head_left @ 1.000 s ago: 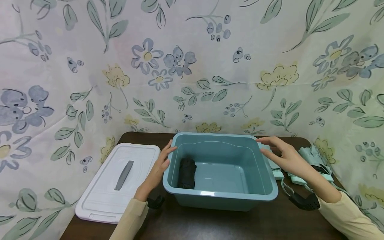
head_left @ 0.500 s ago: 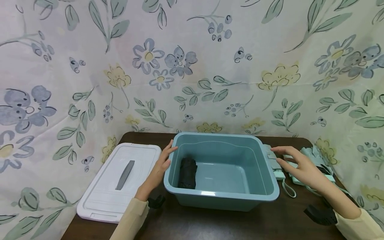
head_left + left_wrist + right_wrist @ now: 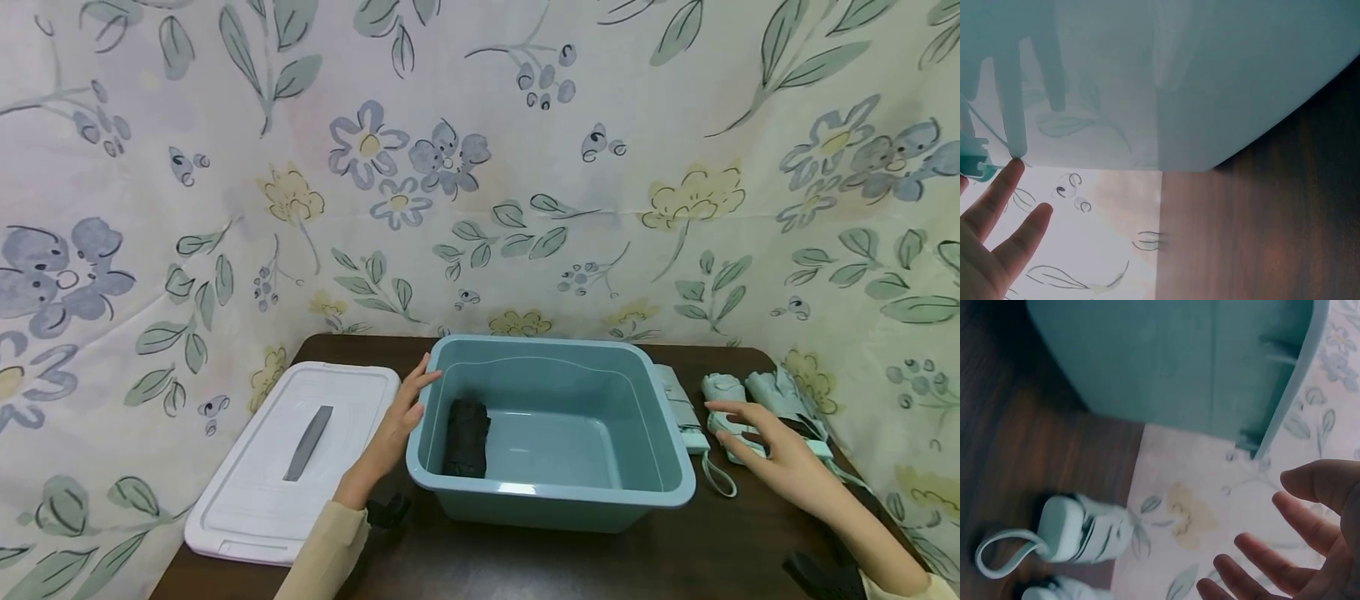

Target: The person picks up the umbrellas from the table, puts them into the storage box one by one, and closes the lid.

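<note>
A blue-green plastic storage bin (image 3: 551,493) stands open on the table. My left hand (image 3: 393,427) is at its left rim, fingers extended; in the left wrist view the fingertips (image 3: 1015,167) reach the bin's side wall. Inside at the left lies a black rolled bundle (image 3: 467,439). To the right of the bin lie three mint folding umbrellas: one along the bin wall (image 3: 678,404), a middle one (image 3: 723,389) and one farther right (image 3: 780,392). My right hand (image 3: 783,458) hovers over the middle umbrella, fingers spread and holding nothing. In the right wrist view, an umbrella (image 3: 1085,530) shows its wrist loop.
A white lid (image 3: 255,475) with a grey handle (image 3: 308,443) lies left of the bin on the dark wooden table (image 3: 525,567). Floral cloth (image 3: 480,167) hangs behind the table and at both sides.
My right hand has moved from the bin's right rim rightward and toward me, over the umbrellas, uncovering the one beside the bin. The left hand stays at the left rim.
</note>
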`<state>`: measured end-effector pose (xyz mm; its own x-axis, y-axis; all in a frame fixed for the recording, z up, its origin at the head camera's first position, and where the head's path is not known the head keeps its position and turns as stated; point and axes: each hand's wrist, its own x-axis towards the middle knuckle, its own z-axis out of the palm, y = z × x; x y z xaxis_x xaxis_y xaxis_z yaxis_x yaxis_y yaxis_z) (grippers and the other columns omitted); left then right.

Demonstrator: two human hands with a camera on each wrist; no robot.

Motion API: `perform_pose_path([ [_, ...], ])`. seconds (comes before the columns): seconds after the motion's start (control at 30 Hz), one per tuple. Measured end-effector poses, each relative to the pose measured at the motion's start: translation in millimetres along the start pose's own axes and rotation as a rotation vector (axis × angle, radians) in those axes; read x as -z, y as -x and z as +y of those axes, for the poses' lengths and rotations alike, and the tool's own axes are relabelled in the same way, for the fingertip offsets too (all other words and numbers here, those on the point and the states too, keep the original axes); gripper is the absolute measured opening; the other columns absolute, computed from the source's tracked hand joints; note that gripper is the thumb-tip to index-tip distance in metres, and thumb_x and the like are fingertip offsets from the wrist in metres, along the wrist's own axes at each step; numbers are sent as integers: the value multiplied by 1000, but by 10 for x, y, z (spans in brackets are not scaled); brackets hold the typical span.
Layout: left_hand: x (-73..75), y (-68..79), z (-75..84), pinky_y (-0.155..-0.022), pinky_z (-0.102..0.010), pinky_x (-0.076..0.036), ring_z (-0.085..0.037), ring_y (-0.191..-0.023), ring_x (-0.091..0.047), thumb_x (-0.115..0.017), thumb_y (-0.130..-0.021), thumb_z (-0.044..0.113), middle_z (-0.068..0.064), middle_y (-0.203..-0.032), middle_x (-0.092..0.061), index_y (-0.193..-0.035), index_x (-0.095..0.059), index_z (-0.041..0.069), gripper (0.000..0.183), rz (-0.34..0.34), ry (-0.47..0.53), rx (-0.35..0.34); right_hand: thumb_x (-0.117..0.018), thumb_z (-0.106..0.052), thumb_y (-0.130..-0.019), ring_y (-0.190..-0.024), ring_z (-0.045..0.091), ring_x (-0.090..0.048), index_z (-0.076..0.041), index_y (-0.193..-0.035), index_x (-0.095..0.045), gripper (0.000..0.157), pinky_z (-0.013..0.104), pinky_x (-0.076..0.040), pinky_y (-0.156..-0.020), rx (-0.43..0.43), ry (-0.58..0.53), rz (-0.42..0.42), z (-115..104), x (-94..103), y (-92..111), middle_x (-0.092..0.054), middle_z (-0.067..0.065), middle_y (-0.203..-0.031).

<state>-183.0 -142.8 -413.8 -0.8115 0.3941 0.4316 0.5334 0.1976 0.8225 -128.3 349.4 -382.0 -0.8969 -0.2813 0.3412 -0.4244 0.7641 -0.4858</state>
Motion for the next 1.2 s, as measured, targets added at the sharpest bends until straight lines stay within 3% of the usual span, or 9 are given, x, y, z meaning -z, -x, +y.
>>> perform_pose_path([
  [0.17,-2,2,-3,-99,-71,-15,-41,-140,-7,-29,-94,5,-21,-154,-5,-141,-30,-3,47,-5,2,0,-61,-7,-87,-103,-17,-35,-9,-126,-53,40,6,-38,-71,-8,-5,39,149,-3,141,-41,-24,-119],
  [0.37,6,-11,-25,-99,-71,-13,-39,-141,-5,-30,-94,5,-18,-155,-5,-141,-30,-2,48,-1,2,-8,-60,-2,-87,-95,-17,-36,-2,-123,-54,37,0,-36,-72,-24,-15,69,308,-3,301,-39,-25,-115],
  [0.4,7,-12,-84,-99,-71,-13,-37,-141,-6,-31,-95,8,-15,-155,-5,-142,-31,1,48,2,1,-14,-61,-1,-86,-94,-17,-37,-1,-122,-54,36,0,-37,-71,-25,-14,75,341,-4,325,-39,-25,-114],
  [0.6,13,-17,-80,-99,-71,-13,-37,-141,-5,-31,-94,8,-16,-155,-5,-142,-31,2,48,1,4,-17,-63,-1,-84,-96,-22,-36,4,-117,-55,34,3,-39,-67,-44,22,106,481,15,462,-40,-30,-113],
  [0.67,19,-16,-21,-99,-71,-13,-39,-141,-5,-31,-93,5,-20,-154,-5,-141,-30,-1,48,-2,6,-17,-64,-5,-85,-93,-24,-35,1,-116,-56,33,7,-40,-65,-80,71,110,521,13,511,-43,-26,-111],
  [0.7,20,-15,-20,-99,-71,-13,-39,-141,-5,-31,-93,6,-20,-154,-5,-141,-30,-2,48,-1,6,-20,-64,-8,-86,-91,-23,-34,0,-116,-56,33,14,-42,-67,-105,99,110,541,8,536,-45,-21,-111],
  [0.83,26,-7,-15,-99,-71,-14,-39,-141,-5,-31,-93,6,-16,-155,-5,-141,-30,-2,48,3,5,-23,-62,-15,-88,-98,10,-46,0,-117,-55,33,45,-37,-77,-191,193,93,619,-22,630,-51,12,-112],
  [0.93,26,-3,-16,-99,-71,-15,-40,-141,-5,-31,-93,6,-17,-155,-5,-141,-30,-3,48,0,9,-25,-61,-15,-89,-100,41,-38,3,-116,-54,34,56,-30,-76,-231,226,84,684,-46,695,-49,26,-111],
  [1.2,10,1,-27,-99,-70,-15,-41,-140,-5,-30,-94,4,-18,-154,-5,-140,-30,-5,47,1,10,-45,-61,-16,-88,-94,48,-40,5,-114,-53,35,60,-31,-72,-286,302,53,887,-74,852,-47,33,-107],
])
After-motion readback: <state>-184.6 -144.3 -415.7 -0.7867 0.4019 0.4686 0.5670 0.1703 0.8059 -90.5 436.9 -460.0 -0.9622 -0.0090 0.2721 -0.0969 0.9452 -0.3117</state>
